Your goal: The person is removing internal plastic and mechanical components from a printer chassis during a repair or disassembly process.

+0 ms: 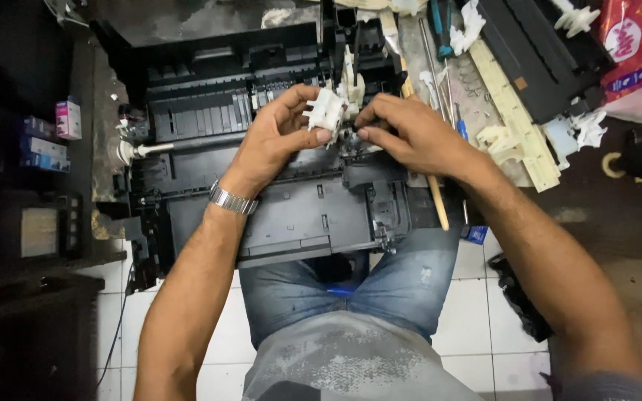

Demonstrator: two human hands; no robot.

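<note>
The grey shirt (351, 364) and blue jeans (403, 286) of the seated person lie closest, knees against the opened black printer (276, 215). Above its middle, the left hand (280, 137) pinches a small white plastic part (327, 111) between thumb and fingers; the right hand (410, 134) is closed on the dark mechanism just beside it. The part looks light, rigid and brittle: grip its solid body, not the tabs. Its long axis cannot be told. Screwdrivers (440, 33) and cream plastic strips (514, 111) lie right.
</note>
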